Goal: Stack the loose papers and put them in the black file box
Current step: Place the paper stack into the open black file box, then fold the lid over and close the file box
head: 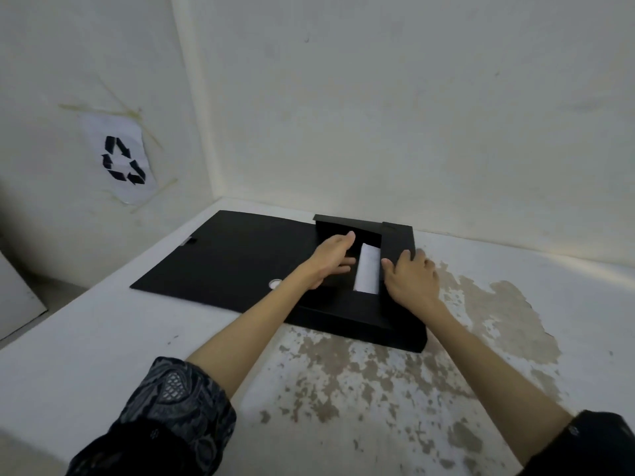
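Papers (pixel 367 267) in black file box (pixel 360 322); left hand (pixel 335 259) flat on left flap (pixel 330 225), right hand (pixel 410 280) grip curled round right flap (pixel 398 238); forced flaps could crease sheets.

The black file box (pixel 360 321) lies open on the desk (pixel 343 389), white papers (pixel 367 269) inside. The left hand (pixel 331 259) rests on one inner flap; the right hand (pixel 410 278) grips the other.
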